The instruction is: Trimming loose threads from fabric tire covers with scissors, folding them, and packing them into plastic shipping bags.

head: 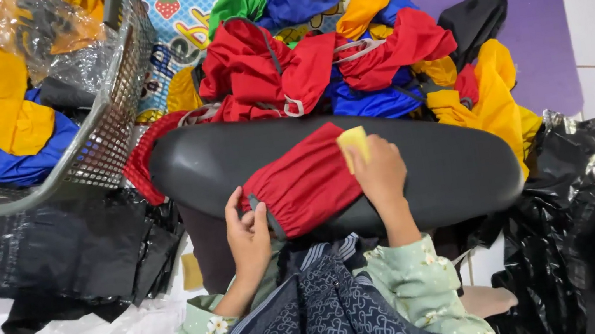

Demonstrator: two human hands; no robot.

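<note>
Cloth (313,62) in many colours heaps behind a black board (438,162) on tiled floor. Left hand (247,233) pinches the red piece (304,182); right hand (379,170) presses a yellow block (354,143) on it, fingers together.

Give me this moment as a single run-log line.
left hand: pinching folded red garment edge | right hand: pressing garment, yellow tag at fingers | surface: black cushion | behind: coloured garment pile
</note>
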